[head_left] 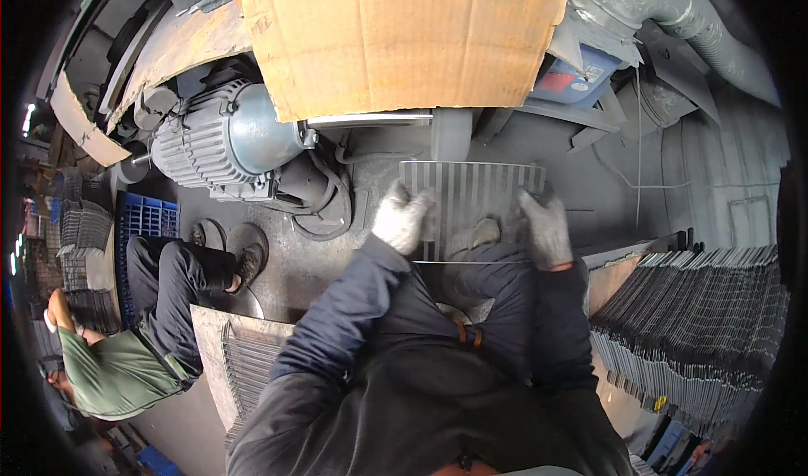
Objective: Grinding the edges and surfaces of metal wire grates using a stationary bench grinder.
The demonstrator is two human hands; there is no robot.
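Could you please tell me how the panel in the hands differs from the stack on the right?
The panel is a single piece, while the stack gathers many thin pieces. The panel is held at its sides by the left hand and right hand; the stack has no hand on it. The panel shows its striped face, whereas the stack shows mostly closely packed edges. Both look greyish.

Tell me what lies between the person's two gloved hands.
A flat slatted panel, held at its two sides by the left hand and the right hand, as the head view shows.
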